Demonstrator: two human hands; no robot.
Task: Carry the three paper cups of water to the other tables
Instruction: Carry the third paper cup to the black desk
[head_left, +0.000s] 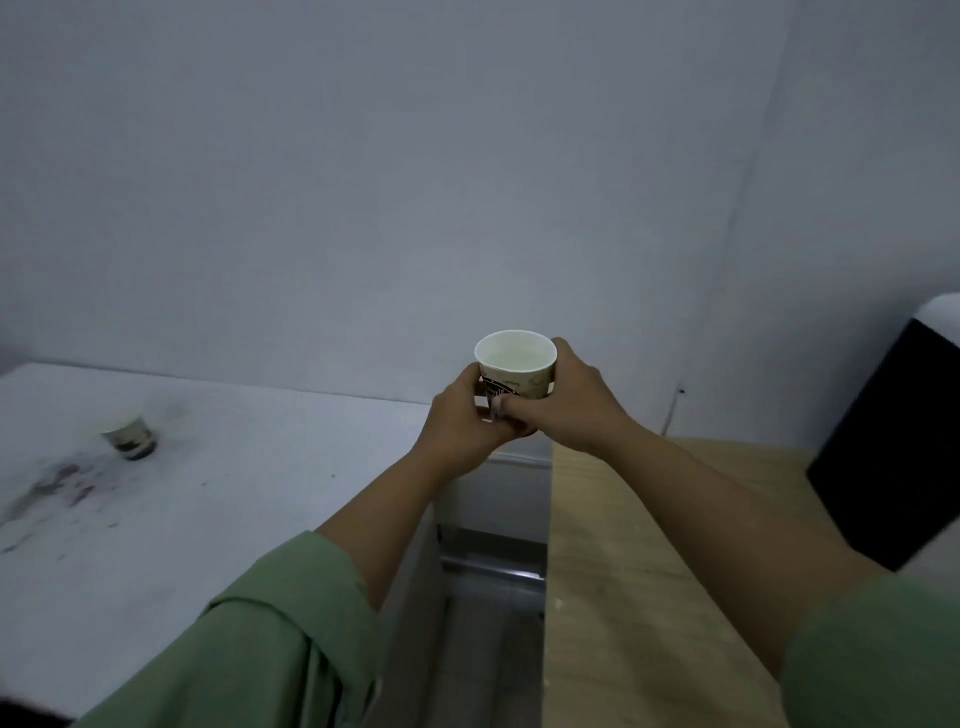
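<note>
Green sleeves (291, 639) lowest in frame. Left hand (460, 415) and right hand (574, 400) both wrap paper cup (516, 370) at centre, upright, likely against spilling. Second cup (130, 435) on white table (234, 467), left.

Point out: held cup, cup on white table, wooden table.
held cup (506, 385): head view, printed side wall below rim.
cup on white table (131, 437): head view, side wall.
wooden table (623, 571): head view, bare top.

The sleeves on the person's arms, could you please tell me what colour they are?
Green, plain with no pattern; the sleeves show clearly in the head view.
</note>
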